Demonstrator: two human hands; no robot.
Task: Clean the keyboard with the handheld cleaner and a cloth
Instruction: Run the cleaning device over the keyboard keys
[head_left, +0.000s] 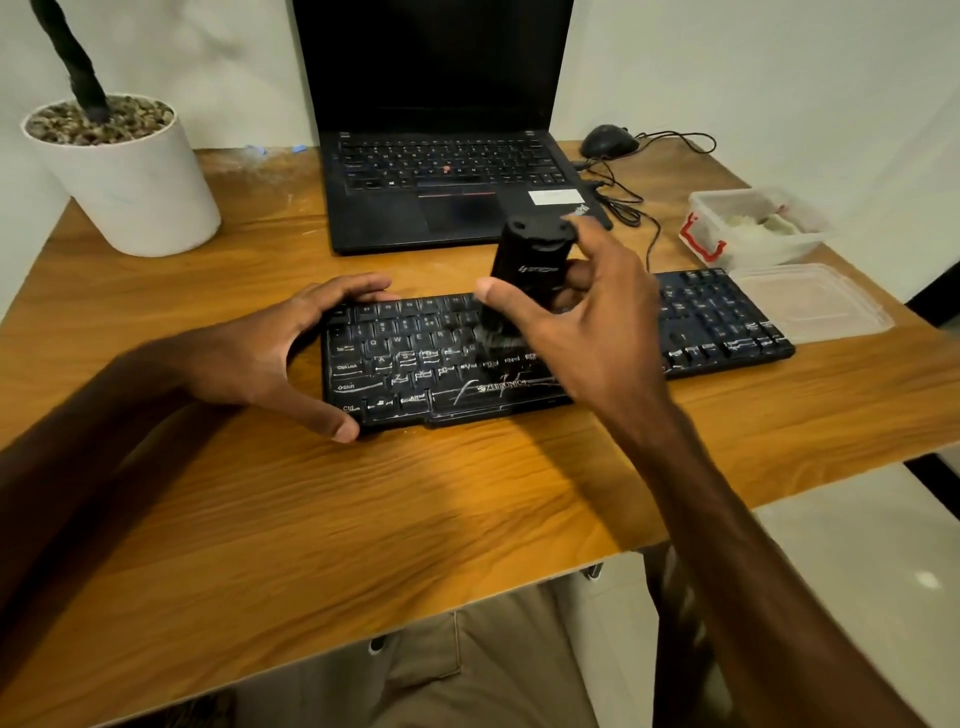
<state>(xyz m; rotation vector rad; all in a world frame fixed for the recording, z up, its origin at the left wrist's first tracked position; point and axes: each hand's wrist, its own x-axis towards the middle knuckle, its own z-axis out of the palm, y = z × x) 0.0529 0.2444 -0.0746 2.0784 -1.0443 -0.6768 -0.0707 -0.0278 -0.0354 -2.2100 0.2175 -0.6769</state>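
A black keyboard (415, 364) streaked with white dust lies across the middle of the wooden desk (363, 509). My left hand (270, 353) grips its left end, thumb at the front edge and fingers over the back edge. My right hand (582, 322) holds a black cylindrical handheld cleaner (530, 260) upright, its lower end down on the keys near the keyboard's middle. The cleaner's tip is blurred. No cloth shows in view.
An open black laptop (447, 171) stands behind the keyboard. A white plant pot (130, 176) sits at the back left. A wired mouse (605, 140), a clear plastic box (753, 223) and its lid (810, 301) occupy the right side near the desk's edge.
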